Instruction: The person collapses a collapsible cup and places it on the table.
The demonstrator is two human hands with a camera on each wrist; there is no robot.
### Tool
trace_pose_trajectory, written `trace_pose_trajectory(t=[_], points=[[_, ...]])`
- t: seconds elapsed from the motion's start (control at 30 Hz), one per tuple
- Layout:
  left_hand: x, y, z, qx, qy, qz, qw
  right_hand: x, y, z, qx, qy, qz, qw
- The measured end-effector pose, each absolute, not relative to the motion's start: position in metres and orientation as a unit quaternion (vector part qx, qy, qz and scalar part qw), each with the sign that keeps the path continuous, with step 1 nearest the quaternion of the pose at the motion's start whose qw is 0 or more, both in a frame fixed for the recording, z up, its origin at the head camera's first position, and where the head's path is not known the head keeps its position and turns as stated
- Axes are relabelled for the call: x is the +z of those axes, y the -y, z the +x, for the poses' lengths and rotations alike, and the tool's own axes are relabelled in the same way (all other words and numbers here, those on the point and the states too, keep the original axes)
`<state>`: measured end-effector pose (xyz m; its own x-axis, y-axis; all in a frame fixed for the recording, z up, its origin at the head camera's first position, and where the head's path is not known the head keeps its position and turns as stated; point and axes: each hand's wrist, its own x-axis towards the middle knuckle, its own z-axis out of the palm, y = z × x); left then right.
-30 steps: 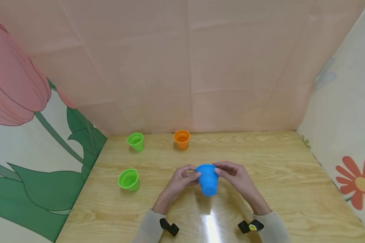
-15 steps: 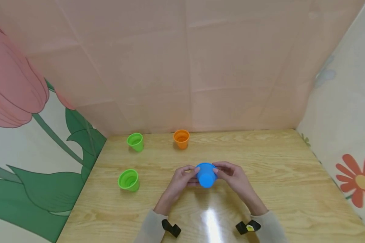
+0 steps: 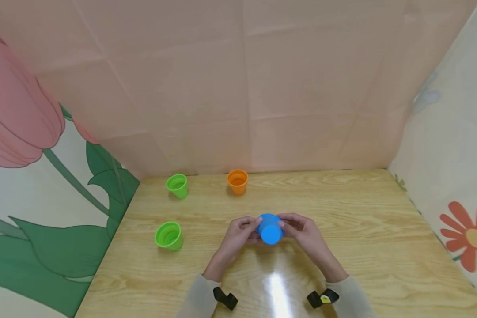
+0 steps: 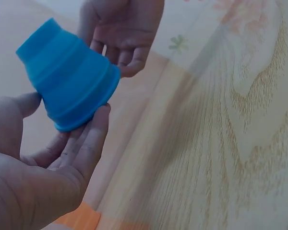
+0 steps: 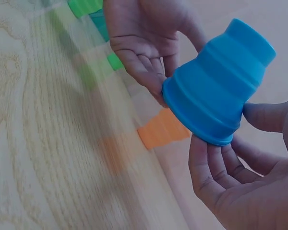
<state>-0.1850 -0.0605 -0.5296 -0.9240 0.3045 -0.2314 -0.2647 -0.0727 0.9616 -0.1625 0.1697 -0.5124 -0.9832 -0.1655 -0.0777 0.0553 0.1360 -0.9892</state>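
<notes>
Between both hands a blue ridged cup (image 3: 270, 230) is held above the table, tilted so that its closed base faces the head camera and its wide rim points away. My left hand (image 3: 238, 235) grips its left side, the thumb on the wall and the fingers by the rim, as the left wrist view shows on the cup (image 4: 69, 79). On the other side my right hand (image 3: 303, 230) pinches it the same way; the right wrist view shows the fingers under the rim of the cup (image 5: 218, 86). The cup's inside is hidden.
An orange cup (image 3: 237, 182) stands upright at the back of the wooden table (image 3: 361, 229). Two green cups are on the left, one green cup (image 3: 177, 185) at the back and another green cup (image 3: 168, 235) nearer. A pink backdrop (image 3: 246, 88) rises behind.
A second ago the blue cup's rim faced up more, with its base low; both hands have tipped it so the base now faces the head camera. The other cups stay put.
</notes>
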Motion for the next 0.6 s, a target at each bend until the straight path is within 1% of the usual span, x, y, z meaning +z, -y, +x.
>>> trace_pose_trajectory(t=[0.33,0.6], points=[[-0.5297,0.0595,-0.1834,0.723,-0.669,0.018,0.174,-0.5145,-0.1692,-0.1639,-0.639,-0.763,-0.008,0.097],[-0.5323,0.0604,-0.1841,0.69,-0.707,0.002,0.155,-0.5208,-0.171,-0.1639,-0.649,-0.749,-0.003,0.133]])
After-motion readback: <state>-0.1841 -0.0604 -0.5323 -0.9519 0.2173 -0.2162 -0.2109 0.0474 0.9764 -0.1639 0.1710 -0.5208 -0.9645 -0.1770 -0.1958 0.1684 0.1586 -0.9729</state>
